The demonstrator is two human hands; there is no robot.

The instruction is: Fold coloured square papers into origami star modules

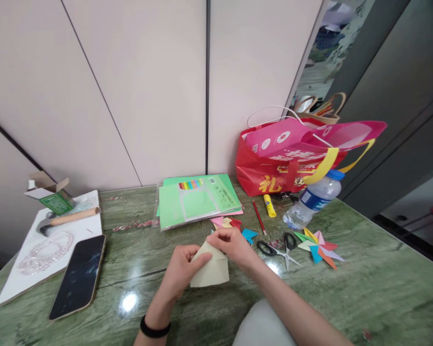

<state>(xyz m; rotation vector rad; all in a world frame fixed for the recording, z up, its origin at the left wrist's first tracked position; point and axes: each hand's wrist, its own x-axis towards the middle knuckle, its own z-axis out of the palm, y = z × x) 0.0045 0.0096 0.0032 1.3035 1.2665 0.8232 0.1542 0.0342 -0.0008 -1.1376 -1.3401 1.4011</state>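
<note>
A pale cream sheet of paper (211, 274), partly folded, is held up between my two hands just above the green stone-patterned tabletop. My left hand (185, 265) grips its left side, with the thumb lying across the front. At the upper edge, my right hand (232, 244) pinches the paper between thumb and fingers. Just behind the hands lie several folded paper pieces (250, 235) in pink, red and blue. Black-handled scissors (283, 251) rest to the right with the blades apart. Further right sits a multicoloured folded-paper pinwheel star (319, 246).
Behind are a pack of green paper (198, 202), a red pencil (259, 217), a yellow glue stick (269, 205), a leaning water bottle (312, 202) and a red bag (274, 168). At left are a phone (78, 276), a hammer (70, 218), a bead string (45, 252) and a small box (56, 202).
</note>
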